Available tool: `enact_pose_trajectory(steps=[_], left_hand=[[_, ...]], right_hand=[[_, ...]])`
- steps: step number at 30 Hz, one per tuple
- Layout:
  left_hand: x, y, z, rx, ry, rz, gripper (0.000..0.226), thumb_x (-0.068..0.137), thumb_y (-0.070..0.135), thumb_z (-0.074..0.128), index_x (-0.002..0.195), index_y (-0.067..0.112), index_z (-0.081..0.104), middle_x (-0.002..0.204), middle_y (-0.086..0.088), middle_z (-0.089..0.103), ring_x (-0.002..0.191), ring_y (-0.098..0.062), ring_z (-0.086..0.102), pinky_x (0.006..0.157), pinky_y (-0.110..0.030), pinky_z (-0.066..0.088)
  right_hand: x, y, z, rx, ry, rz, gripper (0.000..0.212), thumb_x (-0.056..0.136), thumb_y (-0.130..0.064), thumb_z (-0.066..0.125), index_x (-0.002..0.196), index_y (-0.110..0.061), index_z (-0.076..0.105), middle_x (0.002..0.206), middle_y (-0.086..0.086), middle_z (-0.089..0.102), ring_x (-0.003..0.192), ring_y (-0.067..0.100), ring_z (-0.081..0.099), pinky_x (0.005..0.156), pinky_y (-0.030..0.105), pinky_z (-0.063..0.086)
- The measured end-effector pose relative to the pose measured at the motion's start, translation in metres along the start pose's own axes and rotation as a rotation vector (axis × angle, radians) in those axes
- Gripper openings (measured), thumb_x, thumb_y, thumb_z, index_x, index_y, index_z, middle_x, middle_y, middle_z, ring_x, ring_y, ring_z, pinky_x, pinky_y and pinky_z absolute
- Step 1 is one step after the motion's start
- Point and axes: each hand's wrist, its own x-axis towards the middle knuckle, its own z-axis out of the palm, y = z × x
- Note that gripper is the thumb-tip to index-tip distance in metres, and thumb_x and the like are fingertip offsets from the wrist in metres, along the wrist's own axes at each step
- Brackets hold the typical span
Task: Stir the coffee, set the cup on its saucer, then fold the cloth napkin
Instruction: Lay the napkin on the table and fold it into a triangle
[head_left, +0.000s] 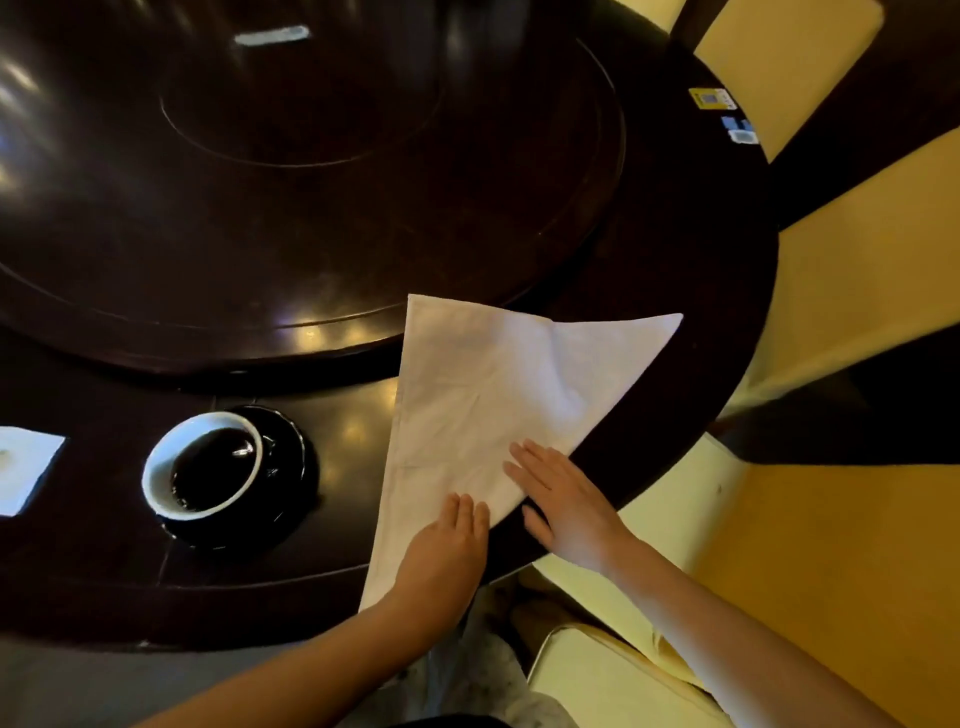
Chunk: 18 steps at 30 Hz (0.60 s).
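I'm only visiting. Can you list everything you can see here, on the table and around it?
white cloth napkin: one, white, folded into a triangle, near right edge of the table
white ceramic cup: one, white, on the saucer, left of the napkin
coffee: dark, in the cup
black saucer: one, black, under the cup
round dark wooden table: one, dark brown, fills most of the view
raised round turntable: one, dark brown, middle of the table
white paper square: one, white, far left
small stickers: a few, yellow and blue, far right rim
yellow cushioned chairs: several, yellow, right of the table
left hand: flat on the napkin's near part
right hand: flat on the napkin's right edge
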Motion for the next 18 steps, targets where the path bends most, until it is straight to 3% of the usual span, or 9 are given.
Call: enact_pose_trajectory(steps=[2, 5, 7, 8, 11, 14, 16, 18], left_hand=[[-0.014, -0.007, 0.002, -0.002, 0.013, 0.002, 0.071, 0.037, 0.022, 0.09, 0.103, 0.005, 0.07, 0.102, -0.015, 0.072, 0.094, -0.029, 0.069, 0.051, -0.025, 0.055], [-0.029, -0.021, 0.01, -0.043, 0.121, 0.051, 0.066, 0.031, 0.021, 0.09, 0.093, 0.01, 0.071, 0.095, -0.009, 0.073, 0.086, -0.025, 0.071, 0.049, -0.025, 0.055], [-0.038, -0.03, 0.006, -0.068, 0.09, 0.024, 0.059, 0.04, 0.02, 0.088, 0.094, 0.012, 0.067, 0.096, -0.006, 0.07, 0.087, -0.024, 0.068, 0.052, -0.028, 0.055], [-0.042, -0.034, 0.002, -0.081, 0.082, -0.001, 0.047, 0.054, 0.018, 0.082, 0.096, 0.013, 0.062, 0.099, -0.005, 0.066, 0.09, -0.024, 0.065, 0.057, -0.03, 0.054], [-0.044, -0.053, -0.008, -0.177, 0.081, -0.132, 0.015, 0.085, 0.011, 0.049, 0.099, 0.012, 0.054, 0.104, -0.009, 0.062, 0.096, -0.029, 0.058, 0.071, -0.037, 0.046], [-0.045, -0.073, -0.032, -0.376, 0.107, -0.204, 0.016, 0.089, 0.017, 0.047, 0.094, 0.011, 0.062, 0.091, -0.005, 0.065, 0.079, -0.023, 0.058, 0.063, -0.031, 0.043], [-0.047, -0.086, -0.047, -0.457, 0.128, -0.201, 0.016, 0.089, 0.018, 0.051, 0.093, 0.012, 0.065, 0.08, 0.001, 0.059, 0.068, -0.015, 0.052, 0.056, -0.024, 0.038], [-0.047, -0.094, -0.061, -0.566, 0.11, -0.186, 0.013, 0.087, 0.017, 0.055, 0.09, 0.011, 0.067, 0.073, 0.002, 0.056, 0.059, -0.01, 0.05, 0.055, -0.024, 0.043]], right_hand=[[-0.002, -0.009, 0.003, 0.043, -0.001, 0.051, 0.056, 0.09, -0.037, 0.033, 0.141, -0.014, 0.032, 0.151, 0.008, 0.032, 0.141, 0.023, 0.025, 0.116, 0.04, 0.02], [-0.006, -0.012, 0.003, 0.137, 0.006, 0.096, 0.056, 0.093, -0.037, 0.029, 0.145, -0.016, 0.026, 0.154, 0.003, 0.021, 0.143, 0.018, 0.014, 0.118, 0.036, 0.011], [-0.006, -0.015, 0.001, 0.221, 0.049, 0.132, 0.052, 0.095, -0.037, 0.028, 0.141, -0.015, 0.034, 0.152, 0.003, 0.026, 0.142, 0.018, 0.018, 0.116, 0.035, 0.011], [-0.005, -0.017, 0.0, 0.266, 0.077, 0.153, 0.05, 0.096, -0.037, 0.026, 0.137, -0.013, 0.042, 0.15, 0.005, 0.034, 0.14, 0.019, 0.024, 0.115, 0.035, 0.014], [0.001, -0.023, -0.002, 0.354, 0.165, 0.24, 0.04, 0.097, -0.031, 0.034, 0.115, -0.009, 0.062, 0.135, 0.01, 0.054, 0.131, 0.025, 0.043, 0.112, 0.042, 0.031], [-0.002, -0.028, -0.004, 0.351, 0.276, 0.304, 0.023, 0.09, -0.023, 0.05, 0.097, -0.011, 0.068, 0.121, 0.007, 0.065, 0.114, 0.027, 0.056, 0.097, 0.045, 0.047], [-0.011, -0.031, -0.005, 0.348, 0.31, 0.341, 0.023, 0.087, -0.028, 0.049, 0.091, -0.016, 0.068, 0.114, 0.002, 0.067, 0.103, 0.022, 0.053, 0.09, 0.04, 0.047], [-0.022, -0.033, -0.006, 0.343, 0.325, 0.39, 0.021, 0.084, -0.032, 0.05, 0.085, -0.021, 0.068, 0.105, 0.001, 0.067, 0.097, 0.022, 0.05, 0.085, 0.037, 0.044]])
